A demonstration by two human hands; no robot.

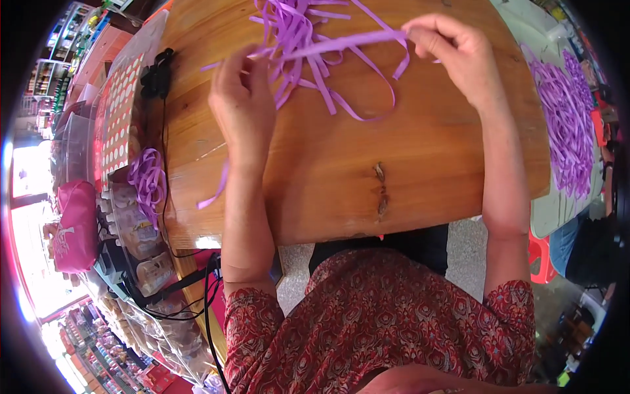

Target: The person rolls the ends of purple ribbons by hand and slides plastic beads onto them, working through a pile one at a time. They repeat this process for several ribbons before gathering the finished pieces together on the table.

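Observation:
A purple ribbon (348, 43) is stretched between my two hands, above the wooden table (328, 177). My left hand (243, 98) pinches its left part, and a short end pokes out past the fingers. At the upper right, my right hand (459, 56) grips the other end between thumb and fingers. Behind and below the taut strip lies a loose heap of purple ribbons (295, 26), with several strands looping toward me. Another short purple strip (216, 187) lies by my left forearm, partly hidden by it.
More purple ribbons (561, 125) cover a pale table on the right. A purple bundle (149, 184) hangs at the left edge, near a dotted box (123, 115), a black cable (164, 131) and a pink pouch (75, 226). A red stool (541, 259) stands lower right.

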